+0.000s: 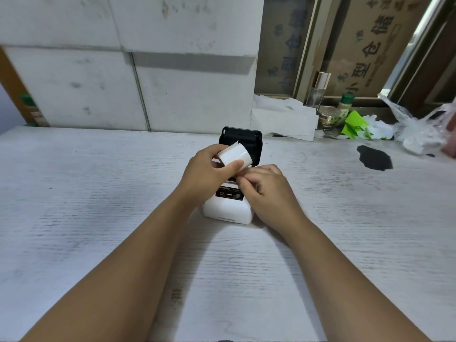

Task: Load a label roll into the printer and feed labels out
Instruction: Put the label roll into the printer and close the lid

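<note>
A small white printer (228, 209) stands in the middle of a white wood-grain table (98, 193), and its black lid (243, 141) is open and tilted back, away from the person. On the white body there is a dark panel with a power sign.

The left hand (207, 172) holds a white label roll (234, 154) just above the open printer. The thumb lies along the near side of the roll and the fingers are curled around its far left end, so the hand grips it from both sides. The roll is tilted, with its right end higher, and a loose edge of paper stands up a little at the top.

The right hand (267, 193) rests on the right side of the printer, with the fingers bent and close together (whether they pinch something, I cannot tell, because the fingertips are hidden behind the left thumb). The two hands touch each other near the roll.

At the back right of the table lie crumpled white paper (283, 117), a glass jar (328, 117), a bottle with a green cap (345, 104), green paper pieces (355, 124) and a clear plastic bag (419, 129). A dark stain (375, 157) is on the table surface near them. Behind stand white boxes (123, 70) and brown cartons with printed characters.
</note>
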Action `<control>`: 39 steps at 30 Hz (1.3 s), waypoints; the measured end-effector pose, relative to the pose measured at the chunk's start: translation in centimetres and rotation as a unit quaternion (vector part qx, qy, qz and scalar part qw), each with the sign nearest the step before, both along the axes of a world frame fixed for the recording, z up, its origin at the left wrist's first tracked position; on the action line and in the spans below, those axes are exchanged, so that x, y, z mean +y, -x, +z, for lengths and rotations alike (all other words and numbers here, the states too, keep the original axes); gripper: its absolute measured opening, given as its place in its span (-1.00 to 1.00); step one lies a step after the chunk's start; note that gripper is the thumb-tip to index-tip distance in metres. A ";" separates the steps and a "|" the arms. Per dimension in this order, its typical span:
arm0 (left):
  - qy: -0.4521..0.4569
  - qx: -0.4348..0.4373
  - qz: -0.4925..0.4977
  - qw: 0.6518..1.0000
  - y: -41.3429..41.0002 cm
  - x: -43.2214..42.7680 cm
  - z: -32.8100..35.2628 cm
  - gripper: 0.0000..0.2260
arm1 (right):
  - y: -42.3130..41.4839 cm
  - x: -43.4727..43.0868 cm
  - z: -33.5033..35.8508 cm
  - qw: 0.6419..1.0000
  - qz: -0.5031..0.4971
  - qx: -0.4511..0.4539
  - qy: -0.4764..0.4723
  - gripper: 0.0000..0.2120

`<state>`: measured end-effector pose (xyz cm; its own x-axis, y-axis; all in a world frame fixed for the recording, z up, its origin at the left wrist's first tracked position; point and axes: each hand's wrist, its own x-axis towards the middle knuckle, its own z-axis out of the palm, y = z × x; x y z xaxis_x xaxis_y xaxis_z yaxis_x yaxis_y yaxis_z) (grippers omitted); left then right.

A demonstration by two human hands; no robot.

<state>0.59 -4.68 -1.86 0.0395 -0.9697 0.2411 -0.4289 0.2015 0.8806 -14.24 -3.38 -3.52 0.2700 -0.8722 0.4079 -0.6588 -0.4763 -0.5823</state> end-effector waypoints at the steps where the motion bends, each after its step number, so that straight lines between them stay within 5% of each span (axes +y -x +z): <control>1: -0.002 -0.005 -0.007 1.000 -0.1 0.0 0.0 -0.76 | 0.0 0.0 -0.1 1.000 -0.001 0.004 0.002 -0.74; 10: -0.002 -0.111 -0.058 0.992 -0.7 0.0 0.0 -0.78 | 0.7 0.2 0.6 0.998 0.035 -0.015 -0.040 -0.83; 18: 0.004 -0.016 -0.078 0.997 0.1 0.3 -0.1 -0.94 | 1.0 0.3 0.5 0.993 0.021 -0.101 -0.058 -0.86; 39: 0.040 -0.277 -0.098 0.955 -0.4 0.7 1.0 -0.78 | 1.4 -2.2 0.3 0.942 -0.013 -0.282 -0.183 -0.76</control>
<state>1.02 -3.94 -0.86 -0.2971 -0.9225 0.2463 -0.7716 0.3839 0.5072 -15.61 -5.54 -3.27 0.0757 -0.9857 0.1508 -0.2037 -0.1634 -0.9653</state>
